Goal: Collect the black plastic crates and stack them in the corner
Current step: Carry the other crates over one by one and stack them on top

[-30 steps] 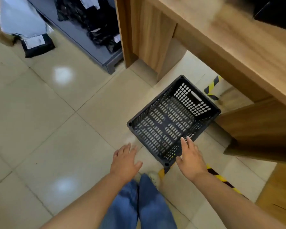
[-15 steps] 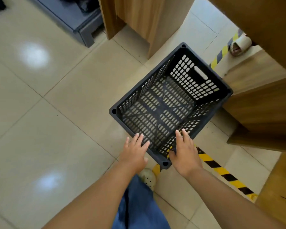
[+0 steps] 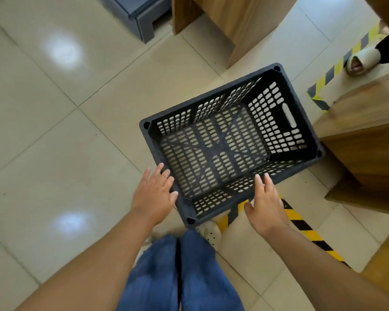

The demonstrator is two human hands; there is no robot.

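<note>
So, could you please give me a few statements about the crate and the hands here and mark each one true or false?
1. The crate is empty. True.
2. The left hand grips the crate's handle slot. False: its fingers are straight, at the near left rim, and the slot is in the far end wall.
3. The right hand has straight fingers reaching to the near long wall. True.
4. The crate stands upside down. False: its open side faces up.
5. Striped tape runs on the floor by the right hand. True.
6. A second crate is nested inside. False: only one crate shows.
</note>
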